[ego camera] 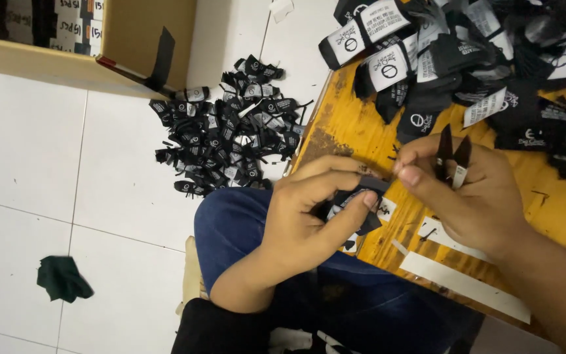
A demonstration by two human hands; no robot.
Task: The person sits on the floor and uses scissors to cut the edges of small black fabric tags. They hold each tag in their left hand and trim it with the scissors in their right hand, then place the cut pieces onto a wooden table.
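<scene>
My left hand pinches a small black fabric label with a white tag, held over my knee at the edge of the yellow wooden table. My right hand grips small black thread snips, blades pointing up, and its fingertips touch the same label near my left thumb. A heap of black and white labels lies on the table just beyond both hands.
A pile of black label pieces lies on the white tiled floor. A cardboard box stands at the top left. A dark green cloth scrap lies at the lower left. White paper strips rest on the table's near edge.
</scene>
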